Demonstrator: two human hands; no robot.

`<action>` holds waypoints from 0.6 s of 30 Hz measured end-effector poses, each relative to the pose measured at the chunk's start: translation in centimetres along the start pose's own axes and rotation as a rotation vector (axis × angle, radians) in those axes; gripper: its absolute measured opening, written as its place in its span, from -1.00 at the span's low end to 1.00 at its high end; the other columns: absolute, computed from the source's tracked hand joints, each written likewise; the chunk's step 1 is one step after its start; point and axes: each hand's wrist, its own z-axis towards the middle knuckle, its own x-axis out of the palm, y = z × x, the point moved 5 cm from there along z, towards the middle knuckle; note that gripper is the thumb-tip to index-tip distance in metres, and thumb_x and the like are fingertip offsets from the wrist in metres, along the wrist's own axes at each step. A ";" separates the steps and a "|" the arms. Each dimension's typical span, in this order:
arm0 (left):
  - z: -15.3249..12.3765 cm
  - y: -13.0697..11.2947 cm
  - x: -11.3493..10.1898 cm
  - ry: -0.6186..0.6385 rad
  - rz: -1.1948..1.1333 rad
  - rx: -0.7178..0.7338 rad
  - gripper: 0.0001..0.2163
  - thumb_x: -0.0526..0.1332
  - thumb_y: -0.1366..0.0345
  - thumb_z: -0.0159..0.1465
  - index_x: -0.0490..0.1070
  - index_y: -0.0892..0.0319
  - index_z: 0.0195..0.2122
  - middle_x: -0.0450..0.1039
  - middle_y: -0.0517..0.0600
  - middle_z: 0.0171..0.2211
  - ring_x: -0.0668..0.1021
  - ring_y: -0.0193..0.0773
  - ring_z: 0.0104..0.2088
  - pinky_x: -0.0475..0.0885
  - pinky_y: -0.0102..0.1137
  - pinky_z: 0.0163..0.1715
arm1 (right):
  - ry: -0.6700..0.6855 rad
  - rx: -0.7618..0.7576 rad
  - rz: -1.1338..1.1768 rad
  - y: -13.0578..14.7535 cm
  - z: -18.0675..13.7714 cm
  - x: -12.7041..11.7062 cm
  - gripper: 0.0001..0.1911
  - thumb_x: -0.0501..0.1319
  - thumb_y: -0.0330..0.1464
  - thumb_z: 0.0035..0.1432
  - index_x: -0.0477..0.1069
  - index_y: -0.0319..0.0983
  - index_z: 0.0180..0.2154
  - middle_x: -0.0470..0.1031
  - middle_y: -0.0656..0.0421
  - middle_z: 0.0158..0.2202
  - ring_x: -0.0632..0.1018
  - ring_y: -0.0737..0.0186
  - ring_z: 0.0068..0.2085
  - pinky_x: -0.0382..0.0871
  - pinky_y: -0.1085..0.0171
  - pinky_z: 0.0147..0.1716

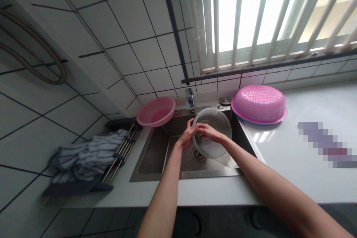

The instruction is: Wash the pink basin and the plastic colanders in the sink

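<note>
A translucent whitish bowl (pixel 216 147) is tilted inside the stainless steel sink (pixel 156 158), under the faucet (pixel 190 98). My left hand (pixel 187 137) grips the bowl's left rim, thumb and fingers closed around its edge. Reaching in from the right, my right hand (pixel 209 133) lies over the bowl, its fingertips meeting my left hand at the rim. A small dark green patch shows beneath the right fingers against the bowl's inner wall; its kind is unclear. The right fingers are bent and partly hide what they press on.
A pink basin (pixel 156 112) rests on the sink's back left corner. To the right, an upturned pink colander (pixel 259 105) sits on the white counter (pixel 279 167). At left, striped cloth (pixel 92 156) lies by a metal-barred rack (pixel 122 152). A drain (pixel 198 154) shows below the bowl.
</note>
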 end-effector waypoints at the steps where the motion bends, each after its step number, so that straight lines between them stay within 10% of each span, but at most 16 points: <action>1: 0.0 0.0 0.1 0.007 -0.018 0.006 -0.26 0.45 -0.04 0.26 0.21 0.03 0.37 0.52 0.12 0.15 0.61 -0.07 0.05 0.50 -0.18 0.10 | 0.011 -0.006 -0.001 0.0 0.1 0.3 -0.69 0.40 -0.13 0.05 0.45 -0.17 -0.26 0.46 0.20 -0.26 0.45 0.21 -0.23 0.39 0.26 -0.23; 10: -0.8 -0.1 1.5 0.177 -0.055 -0.085 -0.26 0.49 0.08 0.23 0.27 -0.04 0.40 0.47 0.16 0.22 0.64 -0.08 -0.12 0.58 -0.12 -0.05 | -0.643 -0.250 0.137 1.9 -0.1 -6.5 -0.63 0.28 -0.02 0.04 0.29 -0.11 -0.26 0.46 0.16 -0.20 0.45 0.11 -0.14 0.44 0.19 -0.11; 18: -0.9 -0.6 1.5 0.222 0.001 0.083 -0.30 0.50 0.06 0.22 0.31 0.04 0.34 0.40 0.15 0.27 0.48 0.06 0.24 0.41 -0.11 0.23 | 0.033 -0.055 -0.074 1.4 -1.0 -0.5 -0.72 0.35 -0.12 0.04 0.43 -0.18 -0.33 0.46 0.21 -0.31 0.44 0.20 -0.26 0.37 0.26 -0.22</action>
